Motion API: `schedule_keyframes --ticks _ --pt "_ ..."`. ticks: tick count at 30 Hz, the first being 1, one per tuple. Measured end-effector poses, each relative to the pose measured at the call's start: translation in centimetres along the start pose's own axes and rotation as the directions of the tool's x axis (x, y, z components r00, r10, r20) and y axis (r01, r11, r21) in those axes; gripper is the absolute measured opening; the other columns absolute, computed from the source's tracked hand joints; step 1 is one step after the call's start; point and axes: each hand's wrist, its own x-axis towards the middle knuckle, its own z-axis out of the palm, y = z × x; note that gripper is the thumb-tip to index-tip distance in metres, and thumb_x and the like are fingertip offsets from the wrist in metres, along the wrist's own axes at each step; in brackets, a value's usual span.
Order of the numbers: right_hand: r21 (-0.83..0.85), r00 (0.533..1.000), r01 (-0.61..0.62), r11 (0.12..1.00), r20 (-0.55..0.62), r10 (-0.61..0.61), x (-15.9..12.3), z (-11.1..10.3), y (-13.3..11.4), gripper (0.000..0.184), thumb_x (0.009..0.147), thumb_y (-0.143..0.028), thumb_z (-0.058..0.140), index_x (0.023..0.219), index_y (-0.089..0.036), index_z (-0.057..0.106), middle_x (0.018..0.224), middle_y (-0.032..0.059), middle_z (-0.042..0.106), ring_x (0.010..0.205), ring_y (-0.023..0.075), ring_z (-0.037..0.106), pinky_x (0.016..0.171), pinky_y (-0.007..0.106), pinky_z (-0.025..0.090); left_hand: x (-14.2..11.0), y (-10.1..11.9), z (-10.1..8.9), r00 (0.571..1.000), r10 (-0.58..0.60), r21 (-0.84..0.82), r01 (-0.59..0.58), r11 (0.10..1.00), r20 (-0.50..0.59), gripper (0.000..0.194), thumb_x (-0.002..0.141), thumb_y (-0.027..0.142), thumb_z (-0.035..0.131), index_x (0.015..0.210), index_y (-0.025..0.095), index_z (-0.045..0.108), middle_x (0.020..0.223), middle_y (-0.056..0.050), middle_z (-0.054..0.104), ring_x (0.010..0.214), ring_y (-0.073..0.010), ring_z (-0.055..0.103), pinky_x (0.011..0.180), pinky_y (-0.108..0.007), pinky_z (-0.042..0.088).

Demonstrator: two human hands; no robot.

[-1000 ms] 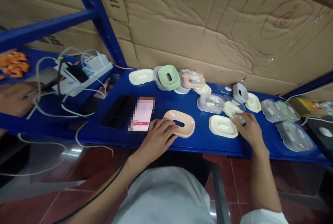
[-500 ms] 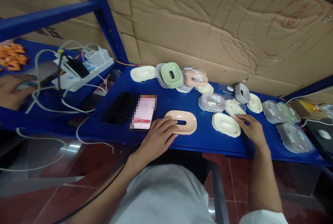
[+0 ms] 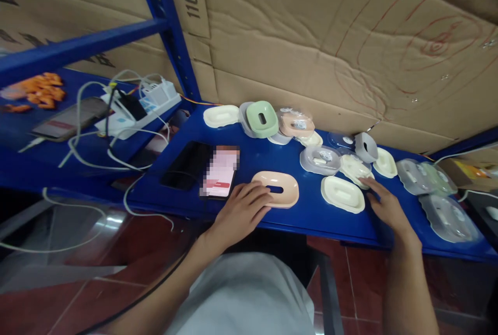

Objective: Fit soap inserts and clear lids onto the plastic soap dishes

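Observation:
My left hand (image 3: 241, 213) lies with its fingers stretched over the left side of a peach oval soap dish (image 3: 290, 187) with a slot in its middle. The dish rests on the blue table. My right hand (image 3: 387, 204) is open, fingers apart, just right of a cream oval tray (image 3: 342, 195). Its fingertips reach the edge of another cream tray (image 3: 352, 165) farther back; whether they touch it I cannot tell. A clear-lidded case (image 3: 319, 160) sits left of that tray. A green dish (image 3: 262, 119) leans at the back.
A lit phone (image 3: 221, 171) and a dark phone (image 3: 185, 165) lie to the left. Beyond them are a power strip (image 3: 142, 114) with tangled cables, and orange pieces (image 3: 46, 91). Packed clear cases (image 3: 449, 215) stand on the right. A cardboard wall (image 3: 272, 39) rises behind.
The view has shifted slightly. My right hand has moved a little back towards the rear cream tray. Another person's hand at the far left has left the phone there. My left hand stays on the dish.

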Motion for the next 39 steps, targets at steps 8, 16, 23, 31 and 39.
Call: schedule_keyframes --ticks 8,16,23,31,39 --pt "-0.004 0.982 -0.116 0.993 -0.15 0.115 0.7 -2.8 -2.7 0.032 0.1 -0.053 0.065 0.112 -0.028 0.08 0.115 0.01 0.081 0.108 0.0296 0.076 0.097 0.042 0.058 -0.1 0.2 -0.1 1.0 -0.01 0.003 0.01 1.0 -0.01 0.02 0.108 0.024 0.059 0.122 0.026 0.073 0.133 -0.005 0.076 0.135 -0.0259 0.062 0.109 -0.045 0.049" --pt "0.164 0.923 -0.156 0.974 -0.327 0.202 -0.9 -3.7 -9.9 0.023 0.099 -0.049 0.067 0.102 -0.031 0.08 0.11 0.0116 0.08 0.106 0.0338 0.076 0.101 0.051 0.057 -0.2 0.2 0.1 0.965 -0.115 -0.136 0.084 0.987 -0.235 0.022 0.106 0.025 0.065 0.128 0.027 0.07 0.13 -0.004 0.078 0.129 -0.0235 0.067 0.112 -0.045 0.053" --pt "0.119 0.906 0.095 0.988 -0.421 -0.036 -3.7 -0.7 -17.7 0.018 0.102 -0.027 0.063 0.113 -0.031 0.077 0.104 0.0084 0.076 0.107 0.0326 0.074 0.107 0.061 0.056 -0.4 0.6 -0.5 0.911 -0.178 -0.234 0.093 0.968 -0.373 0.021 0.105 0.024 0.066 0.126 0.028 0.071 0.125 -0.005 0.079 0.126 -0.0245 0.069 0.11 -0.048 0.057" --pt "0.272 0.876 0.482 0.833 -0.145 -0.46 -2.0 5.3 -23.3 0.04 0.102 -0.008 0.058 0.133 -0.031 0.071 0.115 0.0068 0.074 0.114 0.0246 0.073 0.115 0.056 0.054 -0.2 0.8 -0.5 0.937 -0.07 -0.171 0.011 0.985 -0.343 0.024 0.104 0.021 0.068 0.128 0.025 0.068 0.125 -0.006 0.078 0.124 -0.0245 0.068 0.108 -0.045 0.055" --pt "0.358 0.884 0.467 0.808 -0.184 -0.43 -1.3 5.8 -22.8 0.05 0.1 -0.006 0.064 0.144 -0.029 0.065 0.126 0.0078 0.077 0.121 0.0244 0.072 0.107 0.046 0.059 -0.3 0.3 -0.4 0.981 -0.069 -0.08 0.055 0.995 -0.181 0.023 0.106 0.023 0.064 0.129 0.024 0.067 0.131 -0.008 0.076 0.126 -0.0254 0.067 0.11 -0.046 0.052"
